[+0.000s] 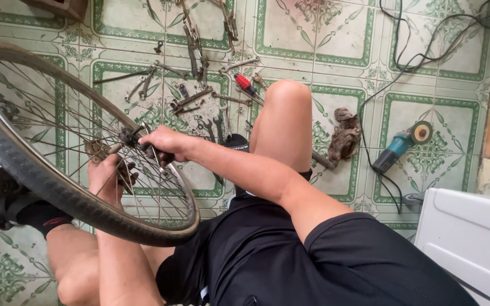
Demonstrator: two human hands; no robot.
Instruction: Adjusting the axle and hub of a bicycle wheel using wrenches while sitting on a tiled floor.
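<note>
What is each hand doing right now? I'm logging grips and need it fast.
Left hand: closed around the hub area of the bicycle wheel, behind the spokes.
Right hand: closed on a dark tool handle at the hub.

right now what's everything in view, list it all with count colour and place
bicycle wheel: one, dark tyre on a silver spoked rim, left, held over the lap
hub: one, rusty brown, wheel centre
hand tools: many, grey and rusty, scattered on the floor at top centre; exact count unclear
screwdriver: one, red handle, among the tools
rag: one, brown, floor right of the knee
angle grinder: one, teal and black, floor at right
cable: black, floor at top right
panel: one, white, lower right
floor tiles: green and cream patterned
left hand: behind the spokes at the hub
right hand: on a dark-handled tool at the hub
</note>
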